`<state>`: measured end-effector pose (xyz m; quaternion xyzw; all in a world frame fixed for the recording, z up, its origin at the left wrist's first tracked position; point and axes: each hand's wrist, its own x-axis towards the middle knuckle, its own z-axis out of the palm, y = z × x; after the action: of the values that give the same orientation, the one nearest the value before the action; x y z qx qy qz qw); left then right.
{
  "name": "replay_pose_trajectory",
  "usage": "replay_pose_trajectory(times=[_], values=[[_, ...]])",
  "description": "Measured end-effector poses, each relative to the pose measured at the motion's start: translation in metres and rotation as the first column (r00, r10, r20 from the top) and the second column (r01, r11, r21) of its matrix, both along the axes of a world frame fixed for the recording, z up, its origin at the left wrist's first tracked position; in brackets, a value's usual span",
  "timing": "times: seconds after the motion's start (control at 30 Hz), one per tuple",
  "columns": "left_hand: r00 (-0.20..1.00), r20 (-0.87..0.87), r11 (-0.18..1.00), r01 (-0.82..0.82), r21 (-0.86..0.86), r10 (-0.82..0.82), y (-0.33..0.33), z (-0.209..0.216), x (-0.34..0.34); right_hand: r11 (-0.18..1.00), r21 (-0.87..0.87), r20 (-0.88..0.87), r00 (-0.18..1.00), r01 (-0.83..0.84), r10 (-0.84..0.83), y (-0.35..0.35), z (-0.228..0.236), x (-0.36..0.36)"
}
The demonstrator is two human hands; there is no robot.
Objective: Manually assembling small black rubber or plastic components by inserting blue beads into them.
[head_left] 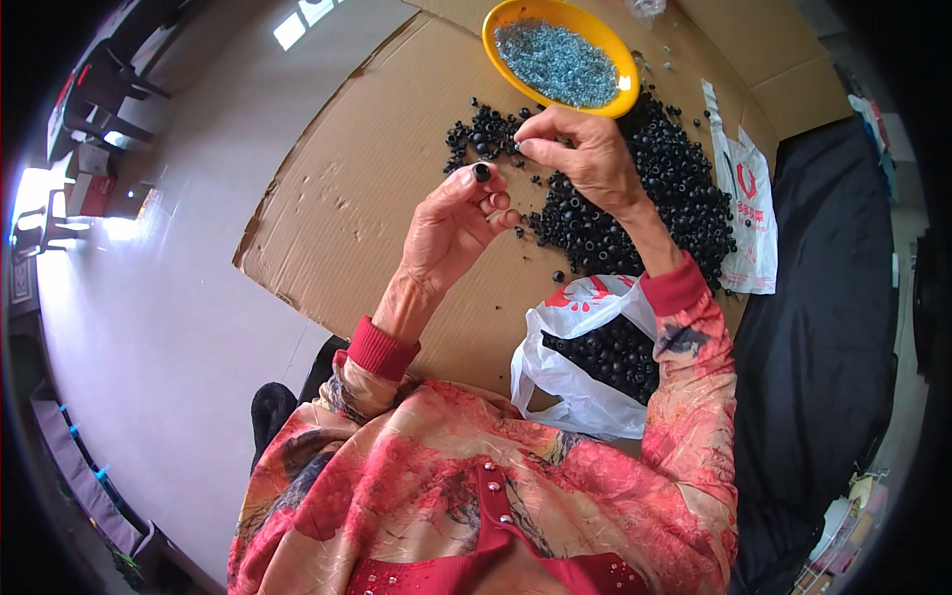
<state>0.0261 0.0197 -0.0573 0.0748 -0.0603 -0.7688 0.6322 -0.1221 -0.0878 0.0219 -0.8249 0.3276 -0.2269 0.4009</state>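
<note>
My left hand (451,226) pinches a small black hollow cap (482,173) between thumb and forefinger, its opening facing up. The other fingers curl loosely below it. Just up and to the right, my right hand (585,159) has thumb and forefinger pressed together on a tiny pale piece (518,146), too small to name. The two hands are close but apart. Under and beyond my right hand spreads a large heap of black caps (674,164). A smaller cluster of black caps (486,131) lies beyond my left hand.
A yellow bowl (631,94) of small clear bluish pieces (555,61) stands at the far side. Near my body sits an open white plastic bag (540,382) of black parts (615,362). Another plastic bag (754,223) lies right. Flattened cardboard (337,198) is underneath.
</note>
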Motion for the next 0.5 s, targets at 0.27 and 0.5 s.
replay_pose_trajectory(times=[0.27,0.5], values=[[0.988,0.152,0.996,-0.02,-0.091,0.034,-0.008,0.023,-0.023,0.961,0.23,0.448,0.893,-0.155,0.037,0.023,0.018,-0.014],[0.986,0.163,0.991,0.001,-0.134,0.021,-0.008,0.03,-0.035,0.958,0.254,0.478,0.878,-0.134,-0.004,0.029,0.014,-0.025]])
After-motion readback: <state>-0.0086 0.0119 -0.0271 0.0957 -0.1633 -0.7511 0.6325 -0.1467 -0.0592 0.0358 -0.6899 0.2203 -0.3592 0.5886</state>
